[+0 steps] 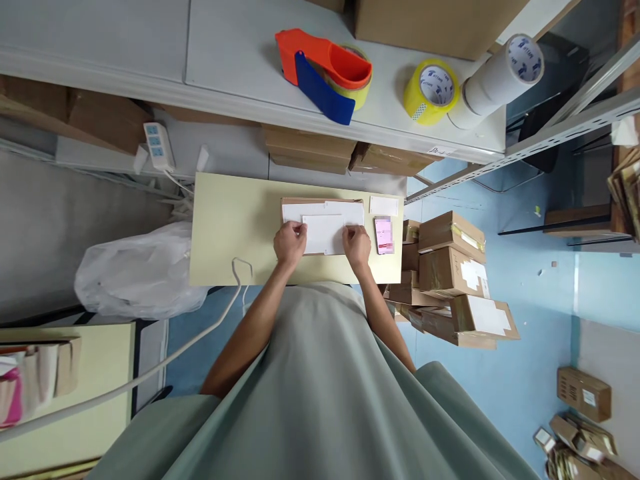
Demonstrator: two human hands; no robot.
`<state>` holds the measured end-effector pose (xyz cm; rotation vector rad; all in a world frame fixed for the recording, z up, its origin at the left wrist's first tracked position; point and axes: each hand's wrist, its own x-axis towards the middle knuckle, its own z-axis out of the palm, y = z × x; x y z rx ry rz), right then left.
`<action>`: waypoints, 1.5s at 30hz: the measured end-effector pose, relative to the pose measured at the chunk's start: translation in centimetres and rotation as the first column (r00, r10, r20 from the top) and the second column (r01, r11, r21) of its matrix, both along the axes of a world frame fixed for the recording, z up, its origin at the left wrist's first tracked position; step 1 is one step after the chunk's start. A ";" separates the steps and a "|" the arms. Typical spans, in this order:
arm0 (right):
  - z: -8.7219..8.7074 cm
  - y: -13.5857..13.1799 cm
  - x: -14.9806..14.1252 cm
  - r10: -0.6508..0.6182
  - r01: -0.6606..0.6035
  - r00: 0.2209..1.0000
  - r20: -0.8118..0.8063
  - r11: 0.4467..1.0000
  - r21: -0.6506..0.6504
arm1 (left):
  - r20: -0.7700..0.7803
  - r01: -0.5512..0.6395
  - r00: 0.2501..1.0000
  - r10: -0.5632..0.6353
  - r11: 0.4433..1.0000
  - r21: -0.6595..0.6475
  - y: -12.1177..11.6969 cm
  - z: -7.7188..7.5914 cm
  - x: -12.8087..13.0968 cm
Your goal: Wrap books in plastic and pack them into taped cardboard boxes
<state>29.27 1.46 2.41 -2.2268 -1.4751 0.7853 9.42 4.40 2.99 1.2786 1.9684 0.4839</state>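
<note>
A flat cardboard box [323, 200] with white paper on its top lies on the pale yellow table [235, 220] in front of me. Over it lies a smaller white sheet [324, 235]. My left hand [291, 243] pinches the sheet's left edge between thumb and fingers. At the opposite edge, my right hand [357, 247] has its fingers closed on the same sheet. Just right of the box are a phone [384, 236] with a pink screen and a small white slip [384, 205].
On the grey shelf [235, 53] sit a red and blue tape dispenser [325, 70], a yellow tape roll [431, 92] and white rolls [500, 80]. Several cardboard boxes [450, 273] are stacked right of the table. A plastic bag [140, 273] and a white cable [200, 333] are at left.
</note>
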 end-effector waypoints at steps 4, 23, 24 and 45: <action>-0.2 0.1 -0.5 -0.010 0.010 1.000 0.027 1.000 -0.013 | -0.033 0.008 0.999 -0.009 1.000 -0.022 0.1 0.2 0.3; 0.3 -2.2 -1.7 0.335 -0.356 0.932 0.142 0.917 0.177 | 0.031 0.216 0.971 -0.238 0.925 0.313 -2.3 0.7 1.0; 0.2 -2.4 -2.3 0.410 -0.436 0.897 0.164 0.883 0.175 | 0.034 0.314 0.937 -0.348 0.879 0.358 -2.8 0.5 1.4; -1.7 -3.7 0.1 0.561 -0.571 0.820 0.113 0.816 0.093 | -0.249 0.534 0.842 -0.479 0.809 0.248 -4.4 -4.4 1.9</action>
